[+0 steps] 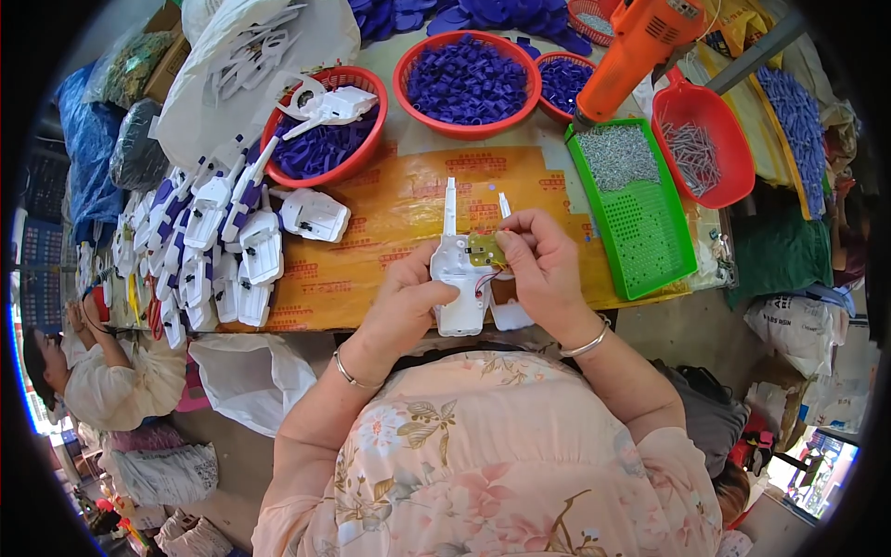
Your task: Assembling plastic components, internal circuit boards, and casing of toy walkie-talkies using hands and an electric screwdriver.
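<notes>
In front of me my left hand (406, 295) is closed round the left side of a white plastic housing (458, 311), its thumb lying over the lower part. A narrow stem of the housing points away from me. My right hand (546, 265) pinches the edge of a small green-yellow circuit board (484, 250), which lies over the housing's middle. Thin red and dark wires (483, 282) curl below the board. Under my right hand another white plastic piece (510, 316) shows in part; my fingers hide the rest.
White and purple assemblies (209, 223) are heaped at left. Red baskets of purple parts (469, 130) stand at the back. At right are a green tray (648, 246) with small screws, a red scoop (710, 190) of metal pins and an orange power screwdriver (636, 51). A co-worker (121, 376) sits far left.
</notes>
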Motion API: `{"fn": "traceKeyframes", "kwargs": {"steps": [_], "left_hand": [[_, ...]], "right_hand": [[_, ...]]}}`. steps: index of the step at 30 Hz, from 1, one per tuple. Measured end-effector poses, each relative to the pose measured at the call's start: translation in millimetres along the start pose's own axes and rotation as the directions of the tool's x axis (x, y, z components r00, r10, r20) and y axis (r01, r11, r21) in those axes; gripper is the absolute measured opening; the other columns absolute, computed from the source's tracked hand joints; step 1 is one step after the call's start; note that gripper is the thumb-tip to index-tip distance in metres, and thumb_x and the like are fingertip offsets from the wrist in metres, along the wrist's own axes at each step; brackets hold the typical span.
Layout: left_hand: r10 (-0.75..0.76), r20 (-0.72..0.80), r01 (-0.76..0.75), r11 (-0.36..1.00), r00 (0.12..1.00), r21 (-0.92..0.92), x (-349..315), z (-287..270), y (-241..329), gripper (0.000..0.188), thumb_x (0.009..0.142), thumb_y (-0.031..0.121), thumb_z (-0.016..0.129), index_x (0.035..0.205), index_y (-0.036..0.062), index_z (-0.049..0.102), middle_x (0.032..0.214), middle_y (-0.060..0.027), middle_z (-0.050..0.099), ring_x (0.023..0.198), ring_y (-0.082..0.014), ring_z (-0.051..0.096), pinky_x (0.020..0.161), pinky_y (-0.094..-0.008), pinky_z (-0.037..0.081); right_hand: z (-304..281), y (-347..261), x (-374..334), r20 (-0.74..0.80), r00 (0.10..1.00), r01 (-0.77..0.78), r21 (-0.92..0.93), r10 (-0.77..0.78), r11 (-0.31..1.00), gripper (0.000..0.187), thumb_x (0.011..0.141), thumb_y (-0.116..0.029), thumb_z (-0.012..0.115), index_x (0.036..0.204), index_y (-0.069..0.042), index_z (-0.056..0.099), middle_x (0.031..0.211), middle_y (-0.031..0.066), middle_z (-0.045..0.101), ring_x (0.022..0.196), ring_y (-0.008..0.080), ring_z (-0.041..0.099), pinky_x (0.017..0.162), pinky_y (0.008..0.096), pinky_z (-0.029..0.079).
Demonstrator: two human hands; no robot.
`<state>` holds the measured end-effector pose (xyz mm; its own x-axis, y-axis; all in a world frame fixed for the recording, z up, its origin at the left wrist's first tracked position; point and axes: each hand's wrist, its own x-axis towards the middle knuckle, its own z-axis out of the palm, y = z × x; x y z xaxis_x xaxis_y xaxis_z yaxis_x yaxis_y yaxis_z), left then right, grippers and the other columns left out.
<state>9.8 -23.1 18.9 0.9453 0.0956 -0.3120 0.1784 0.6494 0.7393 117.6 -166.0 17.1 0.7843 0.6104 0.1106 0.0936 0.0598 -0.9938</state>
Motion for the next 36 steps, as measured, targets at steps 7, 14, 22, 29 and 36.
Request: {"fn": "traceKeyframes", "kwargs": {"steps": [7, 14, 22, 29, 36], "left_hand": [[0.042, -0.022, -0.041, 0.998, 0.999, 0.04, 1, 1, -9, 0.048, 0.081, -0.002, 0.054, 0.128, -0.0002, 0.045, 0.109, -0.0083, 0.06, 0.095, -0.0167, 0.062, 0.081, -0.0318, 0.053], [-0.014, 0.013, 0.015, 0.998, 1.0, -0.066, 1, 2, -10, 0.047, 0.081, -0.004, 0.055, 0.128, -0.0025, 0.045, 0.111, -0.0097, 0.06, 0.097, -0.0181, 0.062, 0.085, -0.0331, 0.052], [0.019, 0.001, -0.019, 0.987, 1.0, -0.159, 1, 3, -8, 0.041, 0.085, -0.002, 0.041, 0.126, -0.0062, 0.045, 0.111, -0.0123, 0.058, 0.097, -0.0214, 0.062, 0.084, -0.0358, 0.052], [0.029, -0.109, -0.039, 0.995, 0.994, -0.091, 0, 3, -11, 0.039, 0.083, -0.002, 0.04, 0.12, -0.006, 0.052, 0.1, -0.0097, 0.062, 0.085, -0.0158, 0.063, 0.075, -0.0293, 0.053], [0.005, -0.117, -0.005, 1.0, 0.993, -0.003, 0, 1, 0, 0.04, 0.08, -0.001, 0.042, 0.118, -0.0069, 0.054, 0.099, -0.0109, 0.064, 0.085, -0.0172, 0.064, 0.076, -0.0297, 0.052]], "right_hand": [[9, 8, -3, -0.043, 0.982, 0.171, -0.2, -0.183, 0.965, 0.008, 0.086, -0.002, 0.06, 0.094, -0.001, 0.058, 0.075, 0.0079, 0.056, 0.064, 0.0159, 0.054, 0.059, 0.0261, 0.045], [5, 11, -2, 0.007, 0.942, 0.315, -0.361, -0.335, 0.878, 0.015, 0.078, 0.003, 0.064, 0.092, -0.002, 0.06, 0.086, 0.0109, 0.053, 0.073, 0.0248, 0.055, 0.063, 0.0308, 0.046], [5, 15, 1, 0.053, 0.911, 0.389, -0.441, -0.409, 0.809, 0.014, 0.075, 0.002, 0.068, 0.087, -0.001, 0.061, 0.084, 0.0107, 0.053, 0.072, 0.0256, 0.056, 0.061, 0.0328, 0.047], [7, 10, -1, 0.134, 0.877, 0.452, -0.557, -0.462, 0.697, 0.014, 0.074, -0.004, 0.07, 0.083, -0.004, 0.059, 0.081, 0.0111, 0.051, 0.071, 0.028, 0.054, 0.058, 0.0358, 0.045], [9, 5, 1, 0.037, 0.938, 0.328, -0.41, -0.344, 0.851, 0.015, 0.075, -0.001, 0.068, 0.083, -0.003, 0.055, 0.079, 0.0114, 0.051, 0.068, 0.0282, 0.053, 0.056, 0.0349, 0.044]]}}
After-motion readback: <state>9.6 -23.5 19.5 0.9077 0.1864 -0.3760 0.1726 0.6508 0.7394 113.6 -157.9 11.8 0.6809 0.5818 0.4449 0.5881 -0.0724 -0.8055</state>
